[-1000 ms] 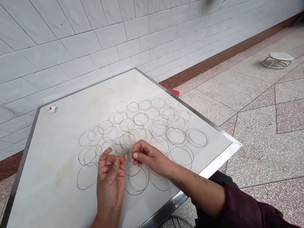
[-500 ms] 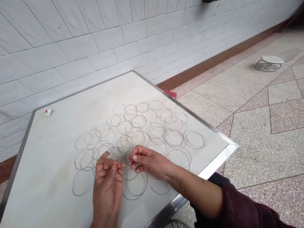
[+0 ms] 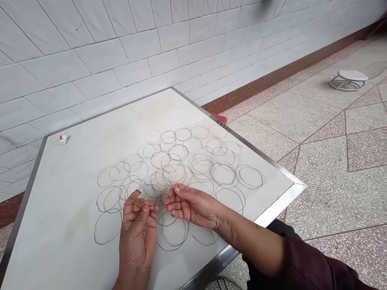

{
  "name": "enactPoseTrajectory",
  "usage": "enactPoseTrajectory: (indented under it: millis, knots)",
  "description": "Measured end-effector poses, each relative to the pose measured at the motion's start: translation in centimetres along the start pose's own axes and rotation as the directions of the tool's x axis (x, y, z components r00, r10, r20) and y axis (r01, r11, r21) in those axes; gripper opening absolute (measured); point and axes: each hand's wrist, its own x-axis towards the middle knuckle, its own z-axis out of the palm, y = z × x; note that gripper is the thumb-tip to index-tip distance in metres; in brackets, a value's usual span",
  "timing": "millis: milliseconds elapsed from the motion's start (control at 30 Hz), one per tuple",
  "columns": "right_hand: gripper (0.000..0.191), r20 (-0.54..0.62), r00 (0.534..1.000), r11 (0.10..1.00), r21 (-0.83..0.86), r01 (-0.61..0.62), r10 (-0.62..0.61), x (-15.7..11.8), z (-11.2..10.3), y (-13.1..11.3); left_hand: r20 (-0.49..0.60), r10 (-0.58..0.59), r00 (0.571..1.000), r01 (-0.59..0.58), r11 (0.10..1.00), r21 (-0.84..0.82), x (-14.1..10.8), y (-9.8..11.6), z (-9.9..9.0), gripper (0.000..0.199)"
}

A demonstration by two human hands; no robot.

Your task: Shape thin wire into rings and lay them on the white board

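At lower centre, your left hand [image 3: 137, 231] and right hand [image 3: 195, 203] are apart, thumbs against fingers, each pinching fine wire [image 3: 173, 194], hair-thin and curved; whether it's one piece, I can't tell. Across the middle of the frame, slim grey wire rings [image 3: 173, 171] overlap on the white table [image 3: 102, 139], some showing loose ends. Upper left, small red-and-white pieces [image 3: 64, 139], any print too tiny to read!

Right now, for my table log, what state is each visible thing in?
Right hand: thumb and forefinger pinched on thin wire.
Left hand: thumb pressed to bent fingers, thin wire barely visible.
Wire rings: flat on table, many overlapping.
Red-and-white pieces: lying on table.
Stool: upright.
Red item: mostly hidden by table.
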Motion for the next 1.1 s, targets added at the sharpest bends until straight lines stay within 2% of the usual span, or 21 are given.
enactPoseTrajectory:
  millis: [200,633,867,1100]
  knots:
    - [0.032,0.021,1.0,1.0,0.01,0.012,-0.012,-0.13,0.3,-0.23,-0.026,-0.026,0.999,0.026,1.0,-0.009,0.1,0.01,0.05,0.045]
    - [0.033,-0.016,1.0,0.999,0.035,0.012,-0.011,-0.2,0.45,-0.18,-0.033,-0.043,0.999,0.043,0.999,-0.016,0.1,-0.03,0.12,0.048]
    - [0.027,0.004,1.0,0.998,0.055,-0.031,0.031,-0.07,0.04,-0.16,-0.03,-0.052,0.998,0.052,0.998,-0.02,0.18,-0.19,0.15,0.048]
    - [0.023,0.014,1.0,0.996,0.085,-0.017,0.016,-0.14,0.05,-0.27,0.0,-0.067,0.998,0.067,0.998,-0.014,0.03,-0.13,0.02,0.048]
